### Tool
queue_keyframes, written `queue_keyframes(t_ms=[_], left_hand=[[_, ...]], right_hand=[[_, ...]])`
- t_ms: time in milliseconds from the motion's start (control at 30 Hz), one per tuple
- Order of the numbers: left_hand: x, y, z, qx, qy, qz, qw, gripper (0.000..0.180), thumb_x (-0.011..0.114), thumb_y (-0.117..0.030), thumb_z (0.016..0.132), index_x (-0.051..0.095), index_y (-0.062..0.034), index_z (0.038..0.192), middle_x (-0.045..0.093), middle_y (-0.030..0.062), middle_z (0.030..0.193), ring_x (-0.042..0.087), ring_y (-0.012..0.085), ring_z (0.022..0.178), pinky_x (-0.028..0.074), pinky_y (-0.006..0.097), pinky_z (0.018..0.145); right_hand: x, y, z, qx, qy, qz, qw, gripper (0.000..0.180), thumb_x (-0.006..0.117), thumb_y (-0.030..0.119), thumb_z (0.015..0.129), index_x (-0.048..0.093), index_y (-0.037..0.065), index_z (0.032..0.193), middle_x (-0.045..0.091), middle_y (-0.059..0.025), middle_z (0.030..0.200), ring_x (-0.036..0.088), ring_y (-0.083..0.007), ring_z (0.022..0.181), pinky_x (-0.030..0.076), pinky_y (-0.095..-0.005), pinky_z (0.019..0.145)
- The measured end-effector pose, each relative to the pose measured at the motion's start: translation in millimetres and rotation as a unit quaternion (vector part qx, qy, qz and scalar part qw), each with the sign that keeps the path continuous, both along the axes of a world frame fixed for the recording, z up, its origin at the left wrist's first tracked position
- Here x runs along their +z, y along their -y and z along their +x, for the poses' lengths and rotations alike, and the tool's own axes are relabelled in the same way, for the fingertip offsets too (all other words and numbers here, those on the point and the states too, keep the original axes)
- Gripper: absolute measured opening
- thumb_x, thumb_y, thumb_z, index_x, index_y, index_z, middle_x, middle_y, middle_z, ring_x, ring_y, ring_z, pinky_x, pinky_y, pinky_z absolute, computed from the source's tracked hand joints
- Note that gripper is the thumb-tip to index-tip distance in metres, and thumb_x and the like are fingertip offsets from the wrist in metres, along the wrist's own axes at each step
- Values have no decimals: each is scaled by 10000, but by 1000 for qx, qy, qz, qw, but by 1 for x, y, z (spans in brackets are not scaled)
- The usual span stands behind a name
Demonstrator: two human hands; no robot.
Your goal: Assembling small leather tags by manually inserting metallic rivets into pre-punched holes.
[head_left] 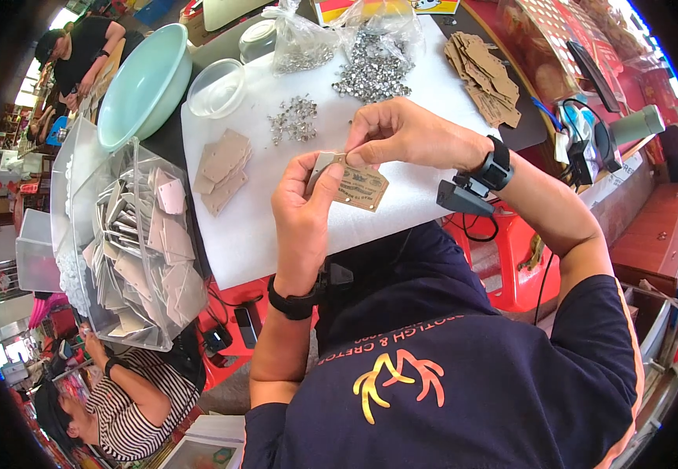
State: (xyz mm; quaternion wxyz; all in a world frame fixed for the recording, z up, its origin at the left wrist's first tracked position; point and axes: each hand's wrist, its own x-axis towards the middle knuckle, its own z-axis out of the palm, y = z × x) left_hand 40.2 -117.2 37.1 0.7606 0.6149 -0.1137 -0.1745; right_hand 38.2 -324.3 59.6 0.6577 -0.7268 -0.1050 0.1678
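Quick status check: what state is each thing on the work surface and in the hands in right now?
left hand: closed around a small stack of brown tags.
right hand: fingertips pinched at the stack's top edge.
clear bin: open, holding finished tags.
metal pins bag: open, pins spilling onto the white pad.
small clear bowl: looks empty.
mint basin: tilted on its side.

Left hand (301, 205): raised over the near edge of the tabletop, fingers curled, thumb up and pressed in a pinch. Left forearm: bare, rising from the lower edge, dark band at the wrist. Right hand (401, 134): just beside the left, fingertips bunched downward in a pinch. Right forearm: bent at the elbow, black wrist strap, dark short sleeve.
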Motion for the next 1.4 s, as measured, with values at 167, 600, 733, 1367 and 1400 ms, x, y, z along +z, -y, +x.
queue_keyframes(t_ms=[167,600,733,1367,1400], left_hand=[[-13,-5,4,-5,-65,-81,995,215,591,-87,950,566,3,1143,646,62,1048,610,108,936,485,269,850],[-11,-13,-3,-55,-188,-159,968,215,591,-111,954,581,11,1131,641,67,1052,604,121,960,469,298,893],[-17,-19,-4,-50,-169,-130,976,184,580,-98,953,584,-7,1113,650,71,1048,616,141,975,471,320,920],[-31,-32,-5,27,-108,-103,988,161,574,-87,958,595,0,1091,659,76,1027,627,146,937,495,318,882],[-28,-30,-5,35,-113,-101,988,159,588,-92,953,598,0,1082,661,66,1001,620,120,909,493,288,854]], right_hand=[[-6,-10,-16,-46,-1,4,999,225,616,195,961,654,-17,1030,648,-1,854,560,-47,771,473,-223,708],[-10,-13,-38,-33,-15,-82,996,272,547,230,1000,652,-18,1046,618,-9,781,530,-64,683,458,-237,628],[-15,-16,-34,-23,-47,-70,996,279,549,245,998,657,-10,1039,617,-9,774,540,-71,667,481,-246,626],[-40,6,48,-65,289,-482,825,90,637,136,809,653,52,839,649,-97,853,647,-324,771,510,-417,681],[-39,6,48,-59,286,-482,826,85,632,134,804,639,51,821,644,-98,847,644,-324,771,507,-420,676]])
